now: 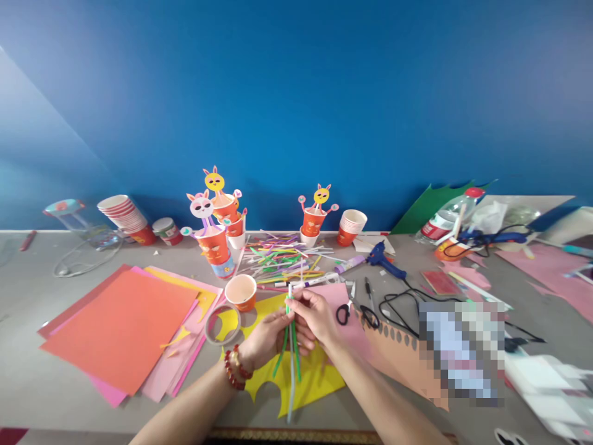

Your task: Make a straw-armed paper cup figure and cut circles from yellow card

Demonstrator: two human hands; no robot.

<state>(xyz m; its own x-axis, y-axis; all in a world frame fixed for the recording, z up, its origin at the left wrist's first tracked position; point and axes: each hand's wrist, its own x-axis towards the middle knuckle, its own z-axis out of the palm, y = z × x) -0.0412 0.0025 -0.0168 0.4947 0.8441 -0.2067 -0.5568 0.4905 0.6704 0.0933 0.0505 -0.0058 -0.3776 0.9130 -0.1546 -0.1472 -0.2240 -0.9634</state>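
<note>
Several pipe cleaners point(291, 371), green ones and a whitish one, are bunched upright between my two hands over the yellow paper. My left hand point(269, 330), with red bead bracelets at its wrist, is closed around the bunch from the left. Near the top of the bunch, the thumb and fingers of my right hand point(315, 314) pinch the stems. Their lower ends fan out below the hands. Cut-out yellow paper point(319, 371) lies beneath, and a paper cup point(241, 292) and a tape roll point(222, 324) are close to my left hand.
Loose pipe cleaners point(278, 256) lie behind my hands. Cup figures with animal faces point(215, 247) and [another cup figure point(314, 219) stand near the wall. Coloured paper sheets point(125, 327) are at left; scissors point(343, 314), a blue glue gun point(386, 262) and its cord are at right.
</note>
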